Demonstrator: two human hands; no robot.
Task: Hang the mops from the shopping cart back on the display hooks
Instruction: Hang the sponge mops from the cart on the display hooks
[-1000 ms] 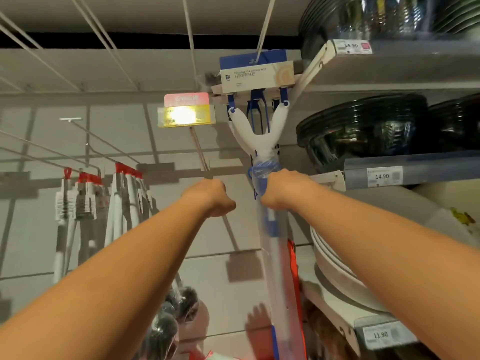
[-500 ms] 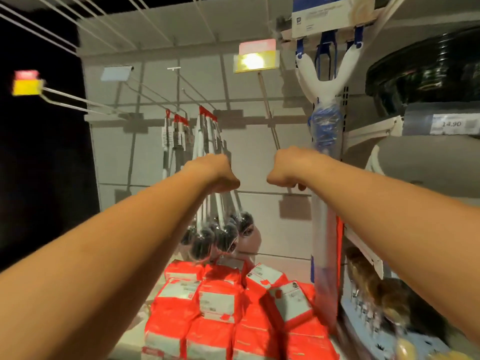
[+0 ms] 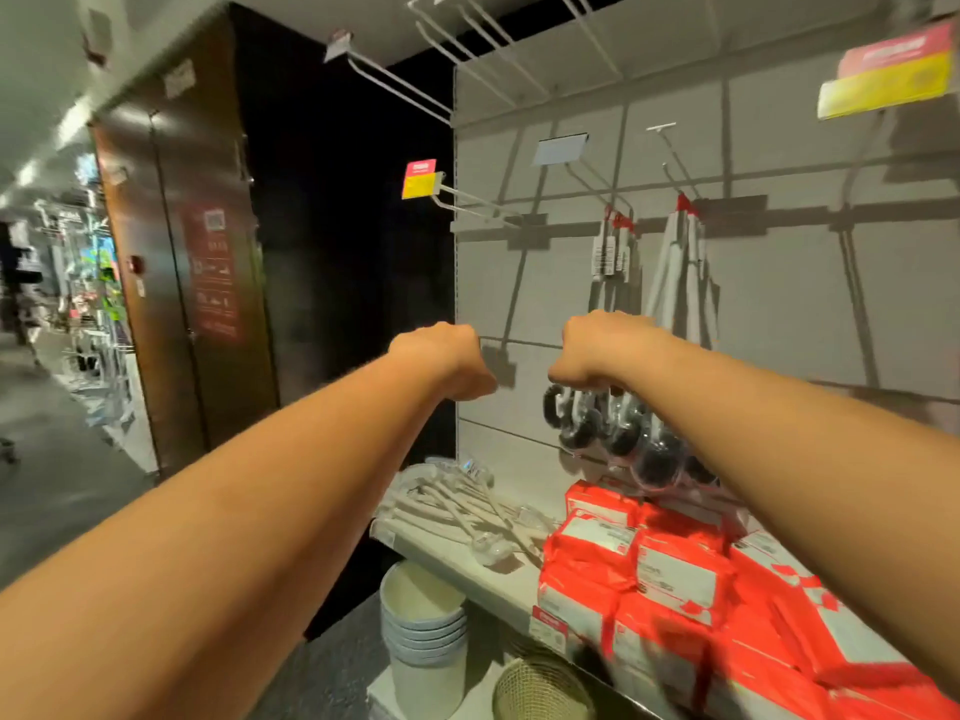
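No mop or shopping cart shows in the head view. My left hand [image 3: 441, 361] and my right hand [image 3: 597, 350] are held out in front of the grey display wall [image 3: 779, 314], both with fingers curled under and nothing in them. An empty display hook [image 3: 478, 202] with a pink and yellow tag [image 3: 420, 179] sticks out at the wall's left edge. More empty hooks [image 3: 395, 80] reach out higher up. Behind my right hand hang several long-handled brushes [image 3: 623, 433] with black round heads.
Red packs [image 3: 675, 569] fill the shelf below, with white long-handled items [image 3: 457, 511] lying at its left end. Stacked pale bowls [image 3: 423, 615] and a wire basket [image 3: 540, 688] sit underneath. Brown cabinet doors [image 3: 197, 283] and an aisle [image 3: 52, 459] lie to the left.
My right hand has let go of the mop handle, leaving the mop hanging on its hook. The view has swung left and the mop has left the frame on the right.
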